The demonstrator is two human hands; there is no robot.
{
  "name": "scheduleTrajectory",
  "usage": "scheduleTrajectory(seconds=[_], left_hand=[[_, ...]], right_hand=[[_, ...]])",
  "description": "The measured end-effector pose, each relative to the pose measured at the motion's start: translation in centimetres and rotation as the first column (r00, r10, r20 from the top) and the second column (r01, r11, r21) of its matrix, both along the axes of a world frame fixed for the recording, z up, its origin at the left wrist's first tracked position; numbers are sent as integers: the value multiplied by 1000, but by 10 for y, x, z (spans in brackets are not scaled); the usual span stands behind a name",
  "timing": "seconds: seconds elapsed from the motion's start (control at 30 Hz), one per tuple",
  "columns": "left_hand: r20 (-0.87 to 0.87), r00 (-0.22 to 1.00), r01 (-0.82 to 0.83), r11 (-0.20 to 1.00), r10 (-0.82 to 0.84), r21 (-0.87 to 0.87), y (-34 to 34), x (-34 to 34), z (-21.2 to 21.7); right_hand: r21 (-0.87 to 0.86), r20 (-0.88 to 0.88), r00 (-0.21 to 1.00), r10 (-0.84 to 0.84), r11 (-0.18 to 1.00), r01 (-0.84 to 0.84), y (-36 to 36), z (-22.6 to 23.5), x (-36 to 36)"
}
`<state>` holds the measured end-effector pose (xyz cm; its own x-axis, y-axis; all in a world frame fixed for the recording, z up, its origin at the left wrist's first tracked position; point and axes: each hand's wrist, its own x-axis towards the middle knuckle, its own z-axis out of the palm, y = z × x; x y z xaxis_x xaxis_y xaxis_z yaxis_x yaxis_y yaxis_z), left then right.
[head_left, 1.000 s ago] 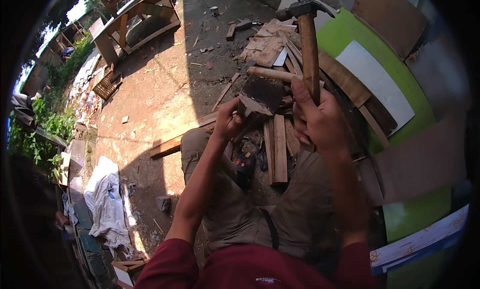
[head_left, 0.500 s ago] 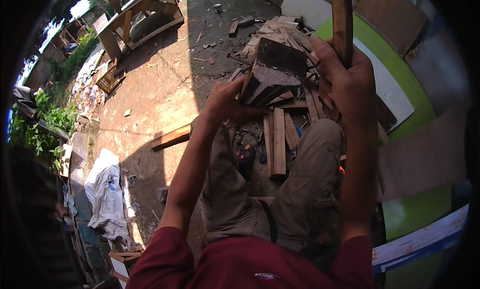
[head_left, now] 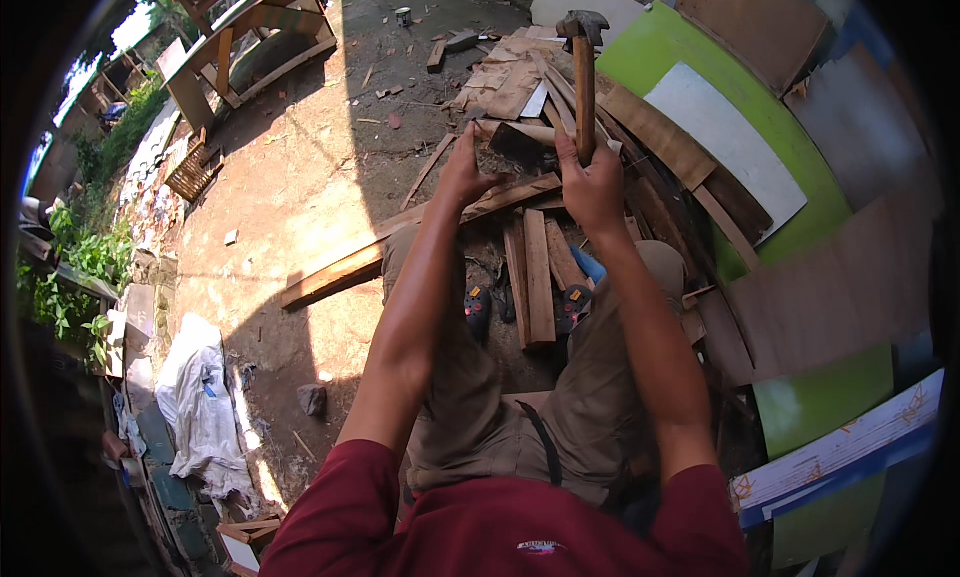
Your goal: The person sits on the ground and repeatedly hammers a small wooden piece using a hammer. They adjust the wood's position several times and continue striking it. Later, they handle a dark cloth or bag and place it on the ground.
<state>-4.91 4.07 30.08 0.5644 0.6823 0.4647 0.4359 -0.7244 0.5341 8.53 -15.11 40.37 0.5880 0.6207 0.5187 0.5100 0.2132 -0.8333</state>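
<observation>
My right hand point(head_left: 594, 195) is closed round the wooden handle of a hammer point(head_left: 585, 87), held upright with its dark metal head at the top. My left hand point(head_left: 464, 177) is beside the left end of a dark, blackened block point(head_left: 520, 147), thumb and fingers spread apart. The block sits low among the wood pieces beyond my knees; whether my fingertips touch it I cannot tell. A long wooden board point(head_left: 345, 269) slants across under my left forearm. Short wooden strips point(head_left: 538, 277) lie between my feet.
Scrap wood and flat pieces point(head_left: 505, 77) are heaped ahead. On the right lean green and white panels point(head_left: 735, 137) and a brown sheet point(head_left: 830, 297). To the left lie a white sack point(head_left: 205, 407) and a stone point(head_left: 312, 399). A wooden frame point(head_left: 265, 37) stands far left.
The dark block has gone from raised in my left hand to low among the wood, and that hand has opened. My right hand has moved left and down, and the whole hammer now shows.
</observation>
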Motion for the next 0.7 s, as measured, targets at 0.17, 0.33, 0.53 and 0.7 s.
scheduleTrajectory(seconds=[0.17, 0.33, 0.53, 0.7], left_hand=[[4, 998, 27, 405, -57, -914, -59, -2, 22], [423, 757, 605, -291, 498, -741, -117, -14, -37], [340, 804, 553, -404, 487, -729, -124, 10, -48], [347, 813, 542, -392, 467, -743, -123, 32, -57]], right_hand=[[-169, -124, 991, -58, 985, 37, -16, -63, 30], [-221, -149, 989, -5, 975, -28, -36, -68, 15], [-270, -228, 973, -34, 962, -29, -69, -90, 7], [-331, -234, 962, -143, 942, 59, -83, -78, 9]])
